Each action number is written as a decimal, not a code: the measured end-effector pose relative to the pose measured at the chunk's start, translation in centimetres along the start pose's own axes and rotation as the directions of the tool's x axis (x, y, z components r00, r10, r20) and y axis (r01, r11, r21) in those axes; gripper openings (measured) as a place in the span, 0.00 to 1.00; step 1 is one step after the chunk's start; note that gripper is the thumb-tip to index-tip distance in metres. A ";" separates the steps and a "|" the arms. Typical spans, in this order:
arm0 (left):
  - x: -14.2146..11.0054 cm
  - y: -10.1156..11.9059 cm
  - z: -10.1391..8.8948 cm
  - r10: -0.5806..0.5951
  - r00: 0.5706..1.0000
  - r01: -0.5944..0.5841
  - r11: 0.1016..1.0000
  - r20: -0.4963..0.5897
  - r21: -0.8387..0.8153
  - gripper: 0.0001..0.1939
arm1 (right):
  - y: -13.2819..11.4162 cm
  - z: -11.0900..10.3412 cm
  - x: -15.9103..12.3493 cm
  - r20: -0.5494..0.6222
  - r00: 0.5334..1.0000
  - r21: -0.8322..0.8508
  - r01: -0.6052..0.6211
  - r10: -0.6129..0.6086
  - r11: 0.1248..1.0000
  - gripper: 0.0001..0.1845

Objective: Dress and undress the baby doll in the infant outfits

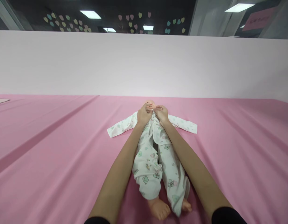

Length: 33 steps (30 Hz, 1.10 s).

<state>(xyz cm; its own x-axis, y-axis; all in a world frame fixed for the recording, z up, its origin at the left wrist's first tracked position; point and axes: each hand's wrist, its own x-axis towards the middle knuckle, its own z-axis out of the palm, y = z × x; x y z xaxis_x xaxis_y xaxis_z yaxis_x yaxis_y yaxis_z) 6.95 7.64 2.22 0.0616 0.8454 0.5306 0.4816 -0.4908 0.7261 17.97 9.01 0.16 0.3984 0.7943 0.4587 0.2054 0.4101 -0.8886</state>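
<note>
A baby doll (160,210) lies on its back, feet toward me, its head mostly hidden behind my hands. It wears a white baby outfit (147,168) printed with small animals, the sleeves spread out to both sides. At the neckline, my left hand (144,114) has its fingers closed on the left side of the collar. My right hand (161,114) pinches the collar's other side, close to the left one. The front of the top hangs apart below the chest. Both doll feet stick out of the trouser legs.
A pink sheet (64,161) with long creases covers the surface under the doll. Behind it rises a white wall or panel (144,65), with dark glass and heart stickers above. A flat pale item (1,100) lies at the far left edge.
</note>
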 end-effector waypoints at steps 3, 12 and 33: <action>0.0 0.0 -0.1 0.020 1.000 -0.019 0.999 0.022 -0.046 0.15 | -0.5 -0.2 -0.3 0.021 0.998 -0.109 0.062 -0.060 0.992 0.04; -1.8 -1.0 -1.1 0.005 0.990 0.022 0.981 0.141 -0.190 0.30 | -2.4 -0.8 -3.1 0.210 0.961 -0.374 0.250 -0.181 0.893 0.15; -7.1 4.6 -1.2 0.035 0.999 -0.024 0.857 -0.013 0.514 0.10 | -4.1 -2.4 -8.1 0.117 0.972 -0.595 0.233 -0.204 0.769 0.14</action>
<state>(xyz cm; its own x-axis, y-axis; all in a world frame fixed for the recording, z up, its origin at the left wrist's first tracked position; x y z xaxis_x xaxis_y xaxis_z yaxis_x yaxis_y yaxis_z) 7.74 -0.87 2.34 0.0674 0.8247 0.5616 0.8611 -0.3323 0.3847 15.98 -0.22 0.11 0.2406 0.7409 0.6270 0.7829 0.2337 -0.5766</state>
